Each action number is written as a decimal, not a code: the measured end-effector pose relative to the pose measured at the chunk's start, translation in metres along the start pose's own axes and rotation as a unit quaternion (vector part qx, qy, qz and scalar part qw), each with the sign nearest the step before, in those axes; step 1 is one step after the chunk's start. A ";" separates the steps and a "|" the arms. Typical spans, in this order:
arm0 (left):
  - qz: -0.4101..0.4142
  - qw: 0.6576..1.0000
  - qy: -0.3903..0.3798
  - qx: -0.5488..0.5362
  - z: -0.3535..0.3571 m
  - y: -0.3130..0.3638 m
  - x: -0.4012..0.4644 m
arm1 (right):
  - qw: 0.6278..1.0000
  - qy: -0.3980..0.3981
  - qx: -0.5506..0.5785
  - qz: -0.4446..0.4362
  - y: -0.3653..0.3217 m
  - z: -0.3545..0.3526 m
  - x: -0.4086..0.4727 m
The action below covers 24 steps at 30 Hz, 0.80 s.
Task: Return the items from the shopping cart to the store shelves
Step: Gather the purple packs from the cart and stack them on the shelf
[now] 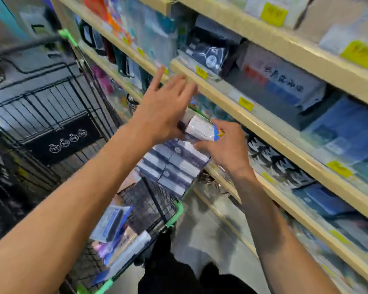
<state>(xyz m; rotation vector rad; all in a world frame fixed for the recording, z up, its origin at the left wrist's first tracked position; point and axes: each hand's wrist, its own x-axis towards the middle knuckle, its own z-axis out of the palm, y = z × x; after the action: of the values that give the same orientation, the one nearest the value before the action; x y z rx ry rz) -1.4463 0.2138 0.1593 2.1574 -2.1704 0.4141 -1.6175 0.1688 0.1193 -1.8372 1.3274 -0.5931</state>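
My right hand [225,147] grips a flat multi-pack of grey-and-white boxes [174,164] with a white, blue-edged packet [202,129] lying on its top. The pack hangs between the cart and the shelf edge [261,132]. My left hand [166,109] is above the pack's far end, fingers spread, its thumb side near the packet; whether it touches is unclear. The black wire shopping cart [151,204] with green corner guards stands at lower left and holds several packaged items [115,230].
Wooden shelves [221,90] with yellow price tags run along the right, stocked with black, blue and white packages. A second black cart or basket [47,107] is at the left. Grey floor [206,230] lies between the cart and the shelves, with my dark shoes at the bottom.
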 end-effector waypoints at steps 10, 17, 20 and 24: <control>-0.360 0.517 -0.155 -0.761 0.093 0.001 0.025 | 0.879 0.212 0.403 0.142 0.035 -0.038 0.003; -0.170 0.686 -0.194 -0.681 0.061 -0.012 0.110 | 0.846 0.376 0.327 0.191 0.065 -0.061 0.031; -0.139 0.730 -0.165 -0.649 0.053 -0.006 0.145 | 0.882 0.385 0.182 0.202 0.061 -0.067 0.039; -0.062 0.777 -0.143 -0.610 0.053 -0.009 0.188 | 0.892 0.400 0.004 0.208 0.064 -0.075 0.063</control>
<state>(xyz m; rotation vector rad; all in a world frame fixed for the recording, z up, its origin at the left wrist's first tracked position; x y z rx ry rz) -1.4339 0.0187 0.1518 1.5226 -1.5198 -1.1020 -1.6881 0.0761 0.1073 -1.2397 2.1666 -1.1766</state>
